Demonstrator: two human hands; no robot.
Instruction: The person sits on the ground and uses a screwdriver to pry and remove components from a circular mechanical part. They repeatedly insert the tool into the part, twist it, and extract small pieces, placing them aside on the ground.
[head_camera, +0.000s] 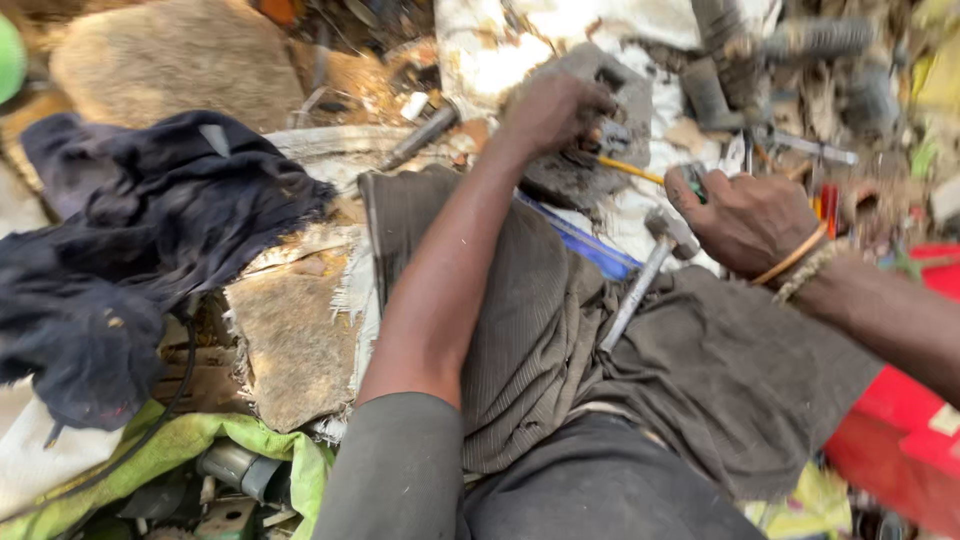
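Note:
My left hand (553, 112) grips a grey metal block-shaped part (600, 120) lying on the ground ahead of my knees. My right hand (745, 220) holds a screwdriver (640, 172) with a green handle and a yellow shaft; its tip points left into the grey part. A small hammer (645, 280) with a metal handle rests on the grey-brown cloth (540, 320) over my lap, just left of my right hand. Bangles circle my right wrist.
A dark blue rag (130, 250) lies at left on stone and cardboard. A green cloth (180, 445) with metal parts sits at the lower left. Something red (900, 420) lies at right. Dusty engine parts and scrap (780, 60) crowd the far side.

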